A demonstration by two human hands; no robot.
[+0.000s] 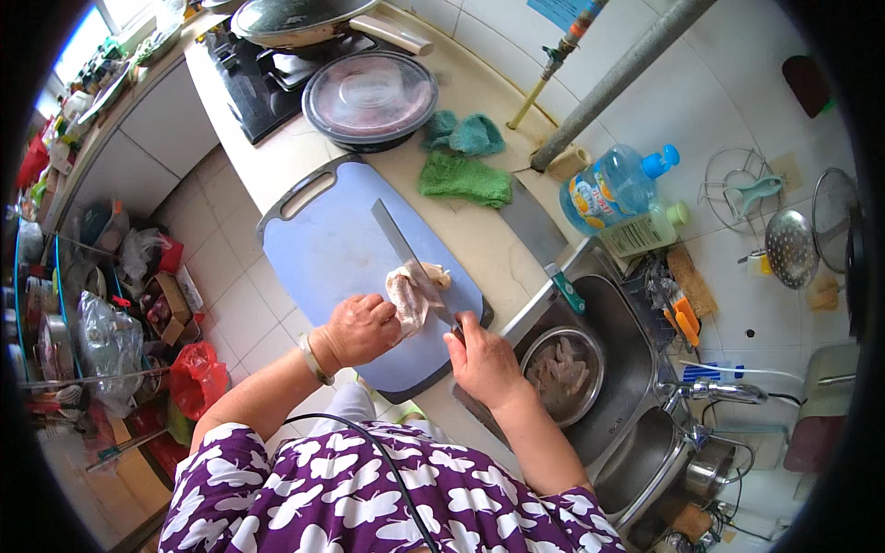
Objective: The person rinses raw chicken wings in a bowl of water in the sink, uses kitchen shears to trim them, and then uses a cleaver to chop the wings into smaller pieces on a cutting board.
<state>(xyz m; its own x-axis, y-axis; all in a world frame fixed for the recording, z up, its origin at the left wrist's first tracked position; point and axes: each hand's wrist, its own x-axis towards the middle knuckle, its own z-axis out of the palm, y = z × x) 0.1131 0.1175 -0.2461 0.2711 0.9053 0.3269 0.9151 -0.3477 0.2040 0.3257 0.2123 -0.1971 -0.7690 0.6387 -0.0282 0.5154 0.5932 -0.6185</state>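
My right hand (484, 359) grips the handle of a kitchen knife (397, 238), whose long blade slants up and left across a piece of pale raw meat (409, 298). Fingers of my left hand (363, 328) are closed on the near-left end of that meat. Whether the blade has cut in cannot be seen. Both rest over a blue cutting board (321, 242) with a dark grey rim and a handle slot at its far left corner. Right of the board, a steel bowl (600, 366) in the sink holds several pieces of raw meat (563, 366).
A lidded pot (370, 97) and teal (477, 135) and green cloths (463, 180) lie beyond the board. Farther back, a covered wok (297, 24) sits on the stove. A green-handled peeler (567, 290) rests on the rim of the sink (629, 332), near a blue pump bottle (608, 190).
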